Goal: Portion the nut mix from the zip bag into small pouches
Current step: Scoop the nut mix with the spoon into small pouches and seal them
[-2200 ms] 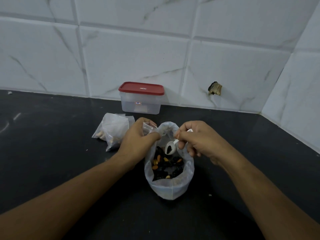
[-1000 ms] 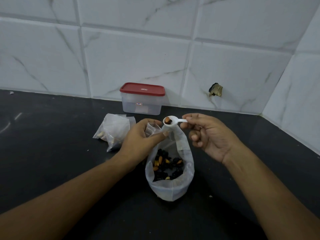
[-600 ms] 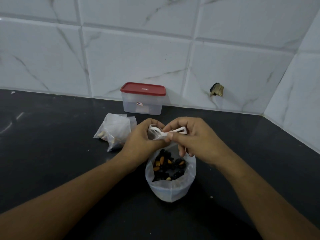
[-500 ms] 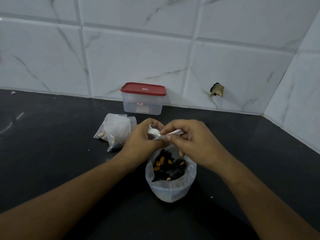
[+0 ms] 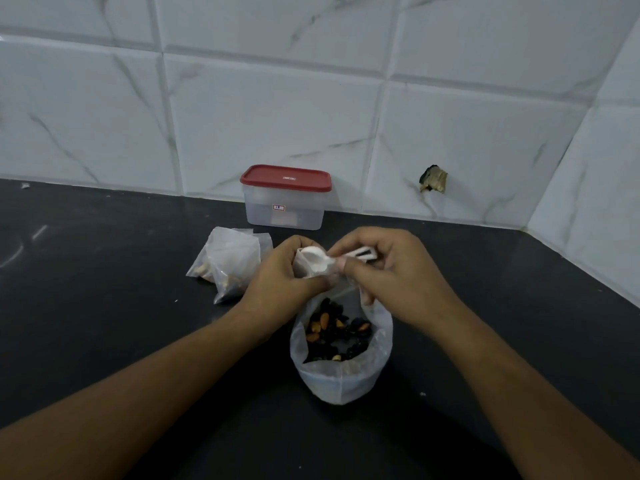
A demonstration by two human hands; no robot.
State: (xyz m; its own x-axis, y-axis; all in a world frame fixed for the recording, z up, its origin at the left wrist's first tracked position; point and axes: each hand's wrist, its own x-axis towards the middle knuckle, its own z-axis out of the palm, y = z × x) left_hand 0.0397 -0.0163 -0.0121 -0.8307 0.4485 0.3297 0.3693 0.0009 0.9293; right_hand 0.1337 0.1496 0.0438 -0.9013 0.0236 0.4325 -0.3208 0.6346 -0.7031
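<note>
Filled pouches [image 5: 230, 265] lie behind and left of the zip bag [image 5: 341, 382]. Above its back rim, my left hand [image 5: 282, 278] clenches the small pouch [image 5: 298, 270]. It's flimsy, slippery film, I reckon, so I pinch near its mouth. My right hand [image 5: 391, 271] pinches the spoon [image 5: 318, 263], tipped into that pouch.

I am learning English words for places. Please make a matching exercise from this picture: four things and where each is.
Things: 1 scoop; 2 small pouch; 3 zip bag; 4 red-lidded box.
Places: A against the wall; B in the left hand; C in the right hand; D standing open on the counter.
Pairs: 1-C; 2-B; 3-D; 4-A.
</note>
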